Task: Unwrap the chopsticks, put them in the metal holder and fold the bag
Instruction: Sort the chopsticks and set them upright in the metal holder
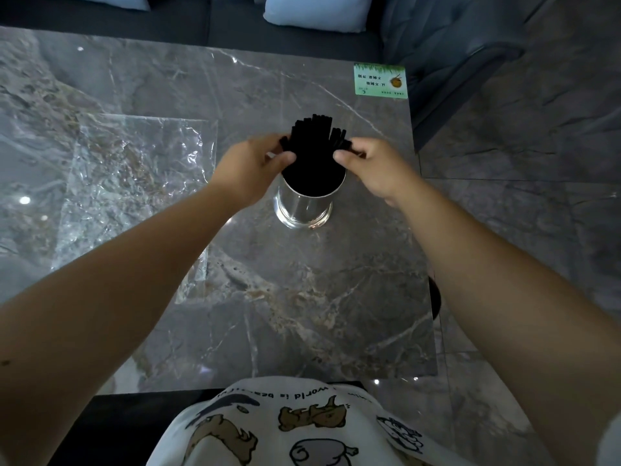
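Note:
A bundle of black chopsticks (312, 142) stands upright in the shiny metal holder (304, 210) at the middle of the marble table. My left hand (248, 169) grips the bundle from the left, and my right hand (373, 166) grips it from the right, both just above the holder's rim. The chopstick tops fan out unevenly above my fingers. The clear plastic bag (134, 183) lies flat and crinkled on the table to the left, partly under my left forearm.
A green printed card (380, 80) lies at the table's far right corner. The grey marble table (285, 314) ends at a right edge beside tiled floor. Pale blue cushions (317, 10) sit on dark seating beyond the far edge.

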Motion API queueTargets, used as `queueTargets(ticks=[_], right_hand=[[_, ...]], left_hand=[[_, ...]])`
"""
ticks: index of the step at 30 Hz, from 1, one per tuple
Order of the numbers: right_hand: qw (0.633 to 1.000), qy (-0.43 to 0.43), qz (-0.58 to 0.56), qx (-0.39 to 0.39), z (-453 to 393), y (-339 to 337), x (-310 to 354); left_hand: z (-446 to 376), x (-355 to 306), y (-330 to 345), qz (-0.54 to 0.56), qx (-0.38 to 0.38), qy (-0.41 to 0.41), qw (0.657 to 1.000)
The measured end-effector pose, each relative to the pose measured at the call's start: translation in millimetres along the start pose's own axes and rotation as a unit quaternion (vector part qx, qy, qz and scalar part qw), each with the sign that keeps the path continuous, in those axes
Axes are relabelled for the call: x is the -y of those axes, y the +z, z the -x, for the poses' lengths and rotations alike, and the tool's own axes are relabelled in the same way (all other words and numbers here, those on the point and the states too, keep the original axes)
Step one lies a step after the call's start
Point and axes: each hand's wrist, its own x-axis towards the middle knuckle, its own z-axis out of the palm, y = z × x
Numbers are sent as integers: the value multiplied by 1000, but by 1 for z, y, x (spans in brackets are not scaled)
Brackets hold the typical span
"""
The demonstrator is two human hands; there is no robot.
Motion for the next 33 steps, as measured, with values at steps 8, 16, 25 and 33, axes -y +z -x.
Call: queueTargets(ticks=[8, 16, 25, 33], right_hand=[[994, -19, 42, 96, -11, 12, 14], [991, -8, 11, 129, 1, -1, -1], [977, -87, 179, 71, 21, 17, -5], [988, -88, 122, 38, 2, 12, 6]], left_hand=[[-17, -6, 6, -51, 51, 40, 997], [-1, 8, -2, 99, 111, 5, 989], [37, 13, 3, 152, 169, -13, 974], [21, 4, 13, 53, 82, -6, 995]])
